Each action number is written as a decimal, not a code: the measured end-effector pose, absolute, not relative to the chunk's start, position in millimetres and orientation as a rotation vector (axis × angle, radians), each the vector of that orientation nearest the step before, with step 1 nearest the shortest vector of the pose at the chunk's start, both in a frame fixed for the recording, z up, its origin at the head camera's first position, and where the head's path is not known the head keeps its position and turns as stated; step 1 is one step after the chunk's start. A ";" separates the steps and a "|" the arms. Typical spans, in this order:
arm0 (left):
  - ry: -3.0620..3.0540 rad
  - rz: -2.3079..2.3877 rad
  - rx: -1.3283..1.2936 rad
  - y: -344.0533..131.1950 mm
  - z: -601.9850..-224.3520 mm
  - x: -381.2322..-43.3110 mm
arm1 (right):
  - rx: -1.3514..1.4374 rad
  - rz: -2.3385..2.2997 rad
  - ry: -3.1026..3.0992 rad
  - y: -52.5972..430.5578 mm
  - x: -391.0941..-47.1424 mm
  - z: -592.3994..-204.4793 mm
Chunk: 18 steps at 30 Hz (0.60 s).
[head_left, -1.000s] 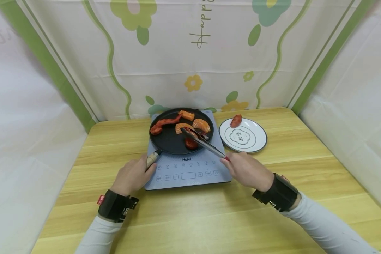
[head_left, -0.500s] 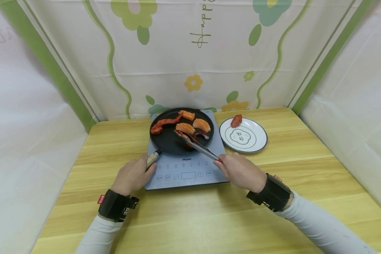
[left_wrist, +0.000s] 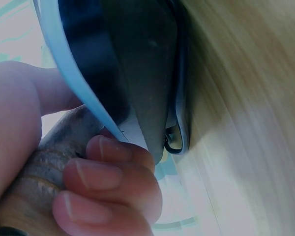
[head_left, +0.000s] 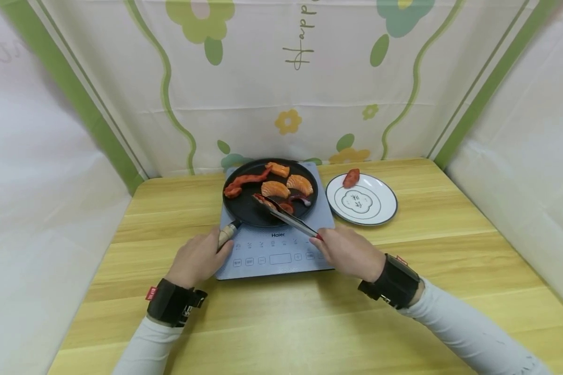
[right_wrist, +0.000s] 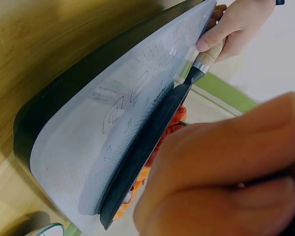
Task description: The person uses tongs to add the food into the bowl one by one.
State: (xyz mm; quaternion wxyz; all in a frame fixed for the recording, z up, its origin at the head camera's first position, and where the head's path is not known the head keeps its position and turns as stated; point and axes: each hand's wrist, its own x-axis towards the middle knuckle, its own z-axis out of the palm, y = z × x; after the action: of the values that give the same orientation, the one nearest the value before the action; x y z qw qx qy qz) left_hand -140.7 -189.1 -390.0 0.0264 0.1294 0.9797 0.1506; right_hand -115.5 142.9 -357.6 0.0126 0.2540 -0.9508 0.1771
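Observation:
My left hand (head_left: pixel 198 256) grips the wooden handle (head_left: pixel 226 234) of a round black frying pan (head_left: pixel 244 208); in the left wrist view its fingers (left_wrist: pixel 96 177) curl round that handle. My right hand (head_left: pixel 352 251) holds metal tongs (head_left: pixel 293 221) slanting into the pan from the right. A reddish piece of food (head_left: pixel 265 203) shows at the tongs' tips. Just right of it lies a dark red piece (head_left: pixel 287 207). Orange salmon-like slices (head_left: pixel 275 189), a long red strip (head_left: pixel 248 178) and a small purplish piece with a pale end (head_left: pixel 302 199) lie around them.
The pan stands on a light blue induction cooktop (head_left: pixel 258 268), on a wooden table (head_left: pixel 272 323). A white plate (head_left: pixel 380 205) with a dark rim stands right of it, bearing one red piece (head_left: pixel 351 178). A floral cloth (head_left: pixel 328 83) hangs close behind.
My right hand and the tongs have moved left, with the reddish piece at their tips shifting left across the pan. The left hand keeps its hold on the handle.

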 end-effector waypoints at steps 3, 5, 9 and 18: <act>3.024 0.460 0.403 -189.3 -390.3 -141.2 | 0.806 0.546 -2.953 142.3 -117.3 -359.7; 3.023 0.459 0.407 -189.1 -390.3 -141.4 | 0.813 0.537 -2.949 142.1 -118.3 -360.9; 3.020 0.464 0.407 -188.6 -390.2 -141.3 | 0.798 0.541 -2.965 140.8 -118.5 -360.9; 3.020 0.473 0.404 -188.6 -389.9 -141.1 | 0.753 0.581 -3.014 137.4 -117.6 -361.3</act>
State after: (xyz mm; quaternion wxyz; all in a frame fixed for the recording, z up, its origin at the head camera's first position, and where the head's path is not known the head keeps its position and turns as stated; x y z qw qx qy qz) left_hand -141.1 -188.6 -389.9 0.0291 0.1308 0.9791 0.1533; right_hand -117.6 137.4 -361.3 -0.0096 0.2381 -0.9536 0.1839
